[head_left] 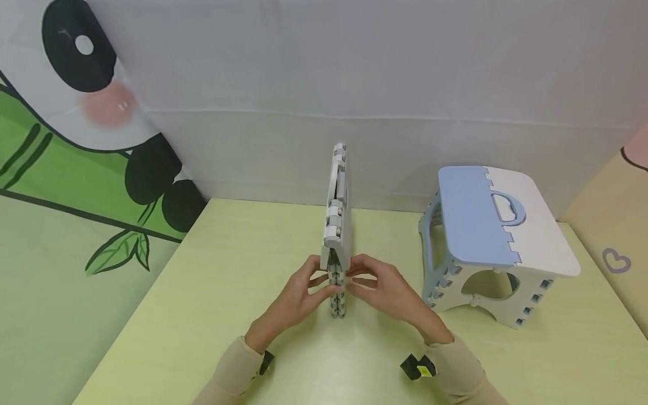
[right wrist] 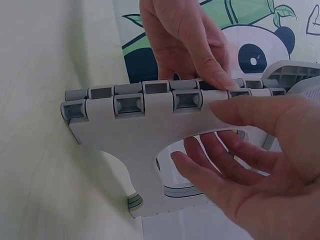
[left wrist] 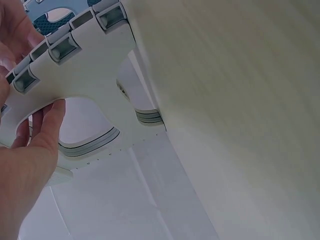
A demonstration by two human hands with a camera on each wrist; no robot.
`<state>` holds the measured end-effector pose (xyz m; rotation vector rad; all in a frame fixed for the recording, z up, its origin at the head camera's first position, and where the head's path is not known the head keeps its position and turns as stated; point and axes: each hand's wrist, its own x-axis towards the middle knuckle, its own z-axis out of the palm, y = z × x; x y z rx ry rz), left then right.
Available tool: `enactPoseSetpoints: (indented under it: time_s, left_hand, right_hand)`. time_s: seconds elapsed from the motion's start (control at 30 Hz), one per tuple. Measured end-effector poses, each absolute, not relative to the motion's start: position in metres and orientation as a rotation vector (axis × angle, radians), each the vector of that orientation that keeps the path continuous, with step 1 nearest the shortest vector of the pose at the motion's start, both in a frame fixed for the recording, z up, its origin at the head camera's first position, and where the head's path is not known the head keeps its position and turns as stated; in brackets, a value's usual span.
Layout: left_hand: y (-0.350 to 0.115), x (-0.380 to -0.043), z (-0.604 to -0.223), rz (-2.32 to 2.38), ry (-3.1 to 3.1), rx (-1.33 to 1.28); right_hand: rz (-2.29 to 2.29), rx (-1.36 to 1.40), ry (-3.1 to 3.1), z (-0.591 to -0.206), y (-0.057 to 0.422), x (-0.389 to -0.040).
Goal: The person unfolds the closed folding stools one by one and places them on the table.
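A folded grey-and-white folding stool [head_left: 346,242] stands on its edge on the table, nearly folded flat, its narrow hinged side towards me. My left hand [head_left: 296,295] grips the left leg panel, thumb at the hinged edge and fingers in the cutout, as the left wrist view shows. On the other side my right hand [head_left: 387,287] holds the right leg panel [right wrist: 107,125]. Its thumb presses near the hinge edge and its fingers reach into the oval opening. The seat part leans slightly apart from the legs at the top. Fingertips behind the panels are partly hidden.
An unfolded blue-and-white folding stool [head_left: 473,225] stands upright on the table [head_left: 202,337] to the right. A white sheet [head_left: 283,152] hangs behind the table. Printed panels flank it, with a cartoon panda [head_left: 86,84] at the left.
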<state>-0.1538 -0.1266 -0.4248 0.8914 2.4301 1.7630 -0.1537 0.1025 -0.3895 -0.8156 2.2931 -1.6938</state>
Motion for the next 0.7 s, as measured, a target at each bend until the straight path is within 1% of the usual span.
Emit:
enactPoseSetpoints:
  time_s: [0.7]
  left_hand:
    - [-0.125, -0.154, -0.426, 1.774, 2.454, 0.949]
  right_hand:
    - [-1.714, -0.834, 2.379, -0.402, 0.097, -0.151]
